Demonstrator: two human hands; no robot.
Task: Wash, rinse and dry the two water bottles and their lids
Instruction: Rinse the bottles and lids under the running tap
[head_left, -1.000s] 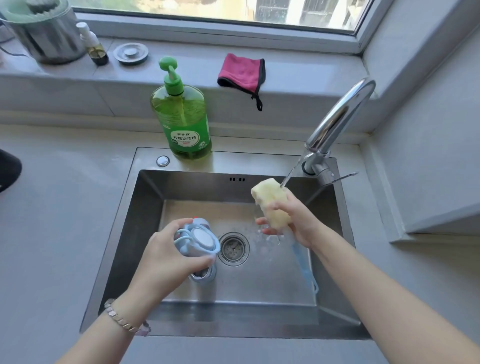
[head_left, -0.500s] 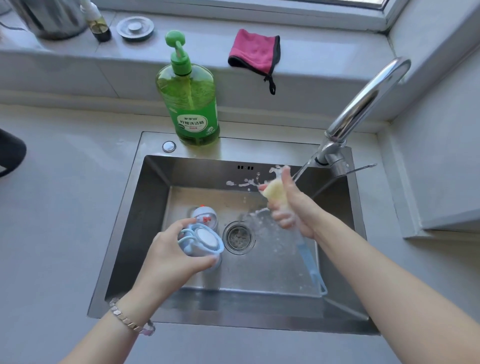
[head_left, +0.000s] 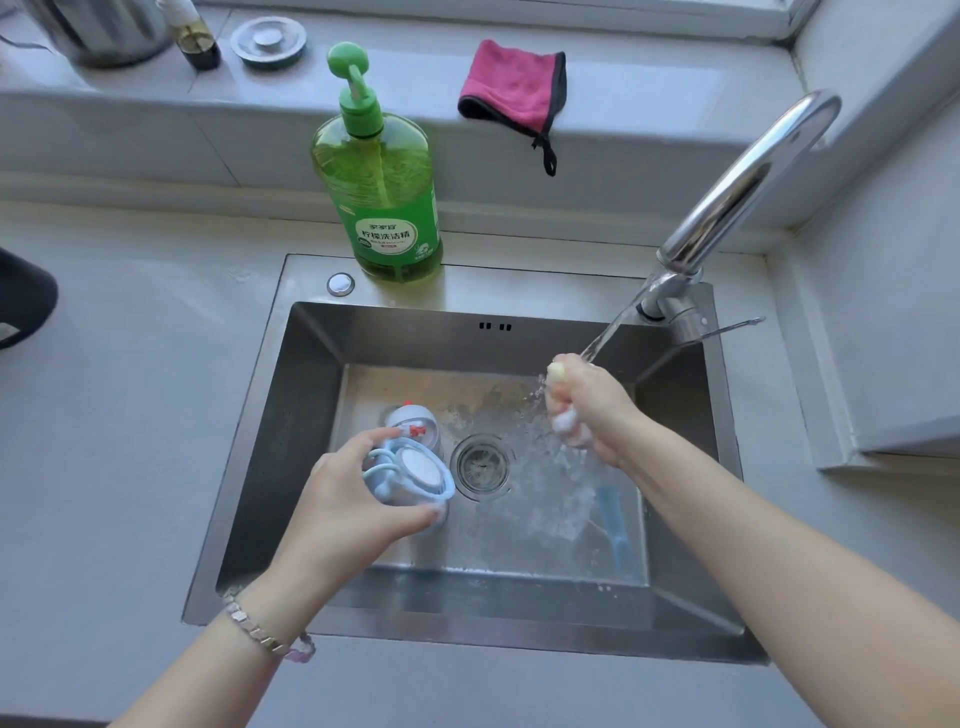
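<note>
L hand (head_left: 353, 499): fingers & thumb curled firm round pale-blue round plastic water bottle (head_left: 402, 493), seen from above. White disc lid (head_left: 420, 467) on top, loop strap to the L side. Body under the grip mostly hidden; looks near upright on floor of steel sink (head_left: 291, 415), can't say for sure.

Just beyond L fingertips, touching or nearly: small grey-blue 2nd bottle w/ red catch (head_left: 413, 421), unheld. Well beyond that grip, on the sink ledge: tall green pump bottle of dish soap (head_left: 379, 182). Further back & right, on the sill: pink cloth w/ black trim (head_left: 511, 85), prob. for drying.

Between the two grips: round drain (head_left: 480, 466).

R hand (head_left: 587, 410): tight fist round yellow sponge head (head_left: 556, 371) of a brush, squashed small, foam showing under the fingers. Stream from curved chrome tap (head_left: 743, 182) landing on top of the fist. Blue plastic handle (head_left: 615, 525) sticking out below the fist toward the near wall. Long axis far-to-near, sponge end up.

Judged: sponge getting wrung/wetted, so wash stage; rinse & dry not yet done. Key for next move: both bottles lying L of R grip, across the drain, well apart. L hand far nearer, already on one. Lid apparently on, so prob. needs to come off before brush goes in mouth-down.
</note>
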